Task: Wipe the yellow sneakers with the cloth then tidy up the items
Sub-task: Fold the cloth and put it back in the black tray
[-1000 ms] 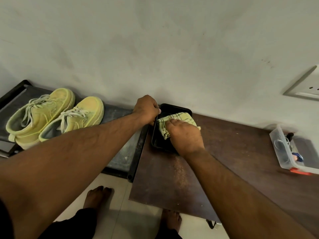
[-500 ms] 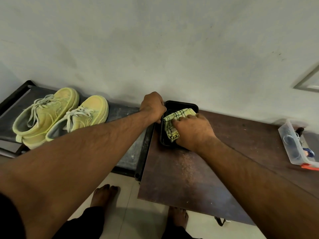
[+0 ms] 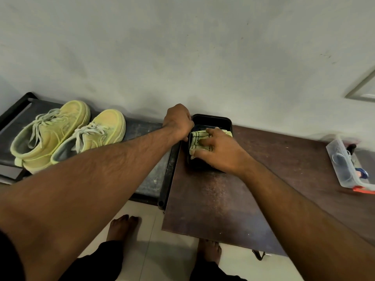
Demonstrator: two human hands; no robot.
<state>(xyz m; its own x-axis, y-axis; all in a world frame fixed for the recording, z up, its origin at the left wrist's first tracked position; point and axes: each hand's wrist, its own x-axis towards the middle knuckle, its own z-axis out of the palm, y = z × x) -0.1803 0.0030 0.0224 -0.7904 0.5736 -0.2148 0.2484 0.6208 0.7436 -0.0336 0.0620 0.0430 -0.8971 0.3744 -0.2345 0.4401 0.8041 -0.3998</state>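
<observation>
1. Sneakers (image 3: 67, 136): two yellow ones side by side on a dark tray (image 3: 150, 173) at the left, toes toward the wall (image 3: 182, 47), pale laces loose
2. Cloth (image 3: 199, 139): pale green with dark checked lines, folded, lying inside a black tub (image 3: 211, 119) that stands at the back left corner of the brown surface (image 3: 213, 201), against the wall
3. Right hand (image 3: 218, 151): fingers bent down onto the cloth, thumb at its near edge, so the grip holds the cloth in the tub
4. Left hand (image 3: 177, 121): curled over the tub's left rim, gripping it; the fingertips are hidden behind the knuckles
5. Clear box (image 3: 343, 165): at the right end of the surface, well apart from the tub, with small items inside too blurred to name
6. Bare feet (image 3: 121, 230) on the pale tiled floor (image 3: 162, 258) below
</observation>
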